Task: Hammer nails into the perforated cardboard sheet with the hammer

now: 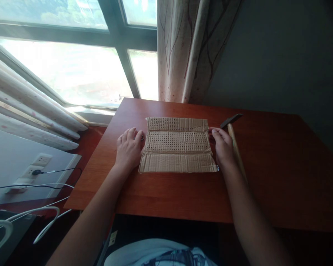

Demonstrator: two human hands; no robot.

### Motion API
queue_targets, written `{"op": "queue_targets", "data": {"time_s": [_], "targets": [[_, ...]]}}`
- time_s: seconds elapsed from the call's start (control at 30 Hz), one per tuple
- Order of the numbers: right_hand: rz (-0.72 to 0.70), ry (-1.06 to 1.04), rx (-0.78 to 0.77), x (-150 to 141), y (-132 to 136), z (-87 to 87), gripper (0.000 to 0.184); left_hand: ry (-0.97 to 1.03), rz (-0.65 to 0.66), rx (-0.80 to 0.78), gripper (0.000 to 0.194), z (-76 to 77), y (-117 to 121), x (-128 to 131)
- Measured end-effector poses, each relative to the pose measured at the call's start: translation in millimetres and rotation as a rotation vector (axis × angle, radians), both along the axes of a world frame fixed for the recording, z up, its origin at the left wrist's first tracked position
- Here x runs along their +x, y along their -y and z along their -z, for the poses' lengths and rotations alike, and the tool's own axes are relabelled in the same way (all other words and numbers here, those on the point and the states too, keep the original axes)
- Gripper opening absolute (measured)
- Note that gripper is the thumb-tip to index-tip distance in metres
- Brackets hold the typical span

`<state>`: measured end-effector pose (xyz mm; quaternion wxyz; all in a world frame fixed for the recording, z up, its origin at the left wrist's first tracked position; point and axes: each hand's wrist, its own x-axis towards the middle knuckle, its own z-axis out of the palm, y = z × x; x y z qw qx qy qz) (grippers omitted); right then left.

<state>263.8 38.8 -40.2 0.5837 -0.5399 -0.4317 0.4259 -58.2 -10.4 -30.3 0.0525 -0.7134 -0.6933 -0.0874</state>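
A creased piece of brown cardboard [178,142] lies on the table, with rows of small holes in its far and middle panels. The near panel shows no holes. Just left of it, my left hand [129,146] rests with curled fingers; a small dark metallic bit shows by the thumb, too small to name. At the cardboard's right edge is my right hand [223,146], thumb and forefinger closed on the edge, its other fingers mostly hidden. A hammer [236,146] with a wooden handle and dark head lies right beside this hand, partly behind the forearm.
The reddish-brown wooden table [280,166] stands against a window [72,70] and a patterned curtain [180,48]. Wall sockets [33,170] with a plug and loose white cables [50,221] are at the left, below the tabletop.
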Motion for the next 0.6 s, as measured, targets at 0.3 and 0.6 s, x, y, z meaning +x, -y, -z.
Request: {"op": "queue_targets", "data": {"time_s": [0.3,0.6], "targets": [[-0.004,0.032,-0.008,-0.6,0.7,-3.0,0.024,0.033,0.034,-0.017,0.038,-1.5,5.8,0.8],[-0.001,0.025,0.004,1.1,-0.4,1.7,0.024,0.061,-0.029,0.055,0.044,-0.2,6.0,-2.7]]}}
